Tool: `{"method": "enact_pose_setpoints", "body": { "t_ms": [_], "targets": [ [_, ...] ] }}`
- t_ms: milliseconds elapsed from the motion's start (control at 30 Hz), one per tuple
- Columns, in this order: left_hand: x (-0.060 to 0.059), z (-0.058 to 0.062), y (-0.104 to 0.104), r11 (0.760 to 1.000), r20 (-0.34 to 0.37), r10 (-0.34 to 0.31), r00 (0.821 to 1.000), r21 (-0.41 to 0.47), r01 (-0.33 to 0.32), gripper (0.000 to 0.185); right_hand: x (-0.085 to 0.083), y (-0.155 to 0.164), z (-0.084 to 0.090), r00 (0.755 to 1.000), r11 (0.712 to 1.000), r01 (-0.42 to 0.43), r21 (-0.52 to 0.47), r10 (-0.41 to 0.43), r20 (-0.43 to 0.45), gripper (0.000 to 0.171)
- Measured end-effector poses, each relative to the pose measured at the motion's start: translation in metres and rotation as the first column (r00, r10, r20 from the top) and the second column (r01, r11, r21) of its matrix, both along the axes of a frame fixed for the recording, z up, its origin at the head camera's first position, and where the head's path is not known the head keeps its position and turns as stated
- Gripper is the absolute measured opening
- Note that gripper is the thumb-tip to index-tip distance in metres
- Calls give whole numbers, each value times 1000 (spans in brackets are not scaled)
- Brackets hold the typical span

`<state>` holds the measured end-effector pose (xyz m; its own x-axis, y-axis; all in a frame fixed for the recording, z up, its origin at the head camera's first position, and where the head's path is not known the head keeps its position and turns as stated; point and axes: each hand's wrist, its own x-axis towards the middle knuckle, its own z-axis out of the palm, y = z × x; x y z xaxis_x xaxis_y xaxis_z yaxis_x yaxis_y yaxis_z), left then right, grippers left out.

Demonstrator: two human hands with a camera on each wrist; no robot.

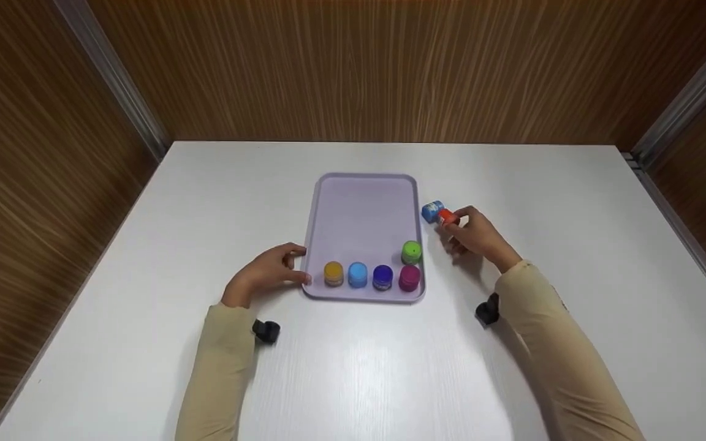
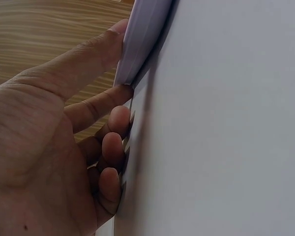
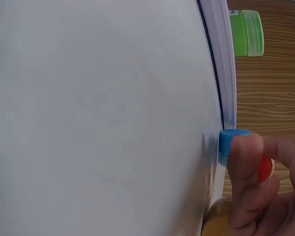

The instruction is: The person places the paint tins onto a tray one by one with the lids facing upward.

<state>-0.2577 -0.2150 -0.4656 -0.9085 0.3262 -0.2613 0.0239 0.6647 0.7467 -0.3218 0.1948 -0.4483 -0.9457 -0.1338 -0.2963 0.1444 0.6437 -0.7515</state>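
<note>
My right hand [image 1: 474, 234] pinches a small red jar [image 1: 447, 217] between thumb and fingers, right of the lilac tray [image 1: 365, 299]. A blue jar [image 1: 431, 211] lies on its side beside the red one, close to the tray's right rim. In the right wrist view a yellow jar [image 3: 217, 220] shows next to my lower fingers; the hand hides it in the head view. My left hand [image 1: 270, 267] rests thumb and index fingertips, spread apart, against the tray's left edge. Its other fingers are loosely bent over the table.
Along the tray's near side stand an orange-yellow jar [image 1: 333, 274], a light blue jar [image 1: 358, 275], a dark blue jar [image 1: 382, 277] and a magenta jar [image 1: 409, 278]. A green jar [image 1: 411, 252] stands behind the magenta one. Wood-grain panels [image 1: 353, 73] border the white table [image 1: 377, 367].
</note>
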Motion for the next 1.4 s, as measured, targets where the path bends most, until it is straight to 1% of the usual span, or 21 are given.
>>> {"method": "enact_pose_setpoints", "body": {
  "t_ms": [167,267,367,467,600,767,933,1067,1167,1267,1400],
  "targets": [
    [-1,-1,0,1000,-7,2,1000,2,-2,69,4,-1,2,1000,1000,-30,-5,30,8,43],
    [0,-2,0,1000,5,4,1000,19,-4,69,6,-2,3,998,998,-58,-34,57,-30,39],
    [0,-3,0,999,18,8,1000,37,-9,70,8,-4,4,992,994,-92,-61,86,-89,34],
    [0,-2,-1,999,15,4,1000,48,-5,71,10,-6,5,986,990,-119,-79,108,-128,30],
    [1,-2,-1,999,-10,-16,1000,45,16,73,11,-10,8,978,987,-142,-74,129,-162,29],
    [-1,-2,-1,1000,0,-2,1000,28,2,71,11,-16,14,971,989,-143,-45,131,-199,31],
    [-3,-4,-1,1000,-1,4,1000,8,-4,70,11,-21,18,971,989,-144,-39,133,-200,32],
    [-3,-4,-1,1000,-2,2,1000,9,-2,70,13,-26,20,969,987,-156,-39,145,-198,35],
    [-2,-4,-1,1000,-5,-2,1000,12,2,69,15,-29,22,967,987,-159,-14,153,-206,37],
    [-2,-3,-1,1000,0,4,1000,18,-4,69,17,-33,26,964,987,-154,43,160,-213,40],
    [-1,-2,-1,1000,2,7,1000,21,-7,69,18,-39,26,957,984,-180,5,176,-231,39]
  ]
}}
